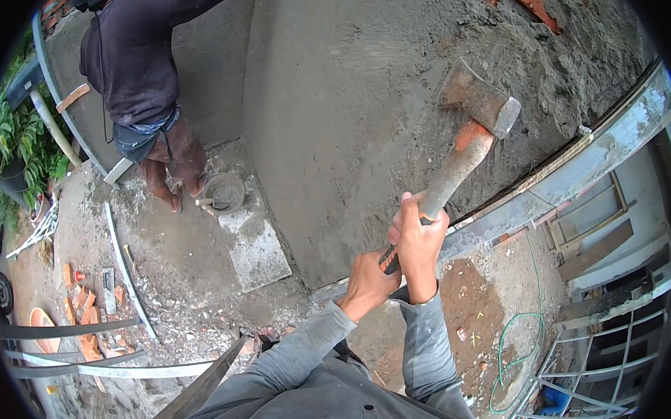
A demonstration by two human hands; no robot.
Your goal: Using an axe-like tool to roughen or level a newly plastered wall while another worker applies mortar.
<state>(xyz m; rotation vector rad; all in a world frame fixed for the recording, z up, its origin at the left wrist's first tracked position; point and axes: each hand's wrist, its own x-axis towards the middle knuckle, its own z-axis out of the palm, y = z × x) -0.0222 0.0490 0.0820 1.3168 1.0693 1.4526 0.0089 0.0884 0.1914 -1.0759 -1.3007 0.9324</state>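
Both my hands are wrapped round the handle of an axe (463, 157). My left hand (373, 281) is closed on the dark grip near the handle's lower end. Higher up, my right hand (419, 240) closes round the handle just above it. The axe's worn metal head, with orange paint below it, is raised in front of the grey plastered wall (324, 133); its blade side faces left. Whether the blade touches the wall I cannot tell. Rough, wet-looking mortar (586, 63) covers the wall's upper right.
A co-worker (134, 62) in a dark sweatshirt stands at the left, one arm raised to the wall. By their feet is a mortar bucket (224, 191) next to a pale board (256, 251). Broken bricks (87, 310) lie lower left. A metal beam (565, 176) edges the wall; a green hose (503, 362) lies right.
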